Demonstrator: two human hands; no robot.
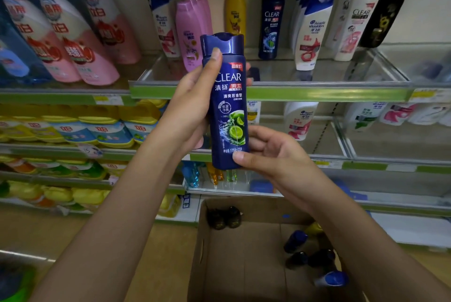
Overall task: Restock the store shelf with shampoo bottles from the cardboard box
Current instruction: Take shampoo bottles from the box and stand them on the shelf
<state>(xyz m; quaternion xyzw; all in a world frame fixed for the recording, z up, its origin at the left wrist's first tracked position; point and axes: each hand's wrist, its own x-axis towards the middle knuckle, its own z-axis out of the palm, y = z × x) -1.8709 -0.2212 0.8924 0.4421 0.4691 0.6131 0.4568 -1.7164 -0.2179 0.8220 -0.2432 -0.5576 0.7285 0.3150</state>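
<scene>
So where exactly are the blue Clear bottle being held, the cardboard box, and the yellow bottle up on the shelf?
blue Clear shampoo bottle [228, 96]: head view, on its front label.
cardboard box [244, 265]: head view, on its bare inner floor.
yellow bottle [235, 12]: head view, on its upper body.

One blue Clear bottle [228, 106] in two hands [192, 106] — one cardboard box [244, 265] — seven bottles inside.
</scene>
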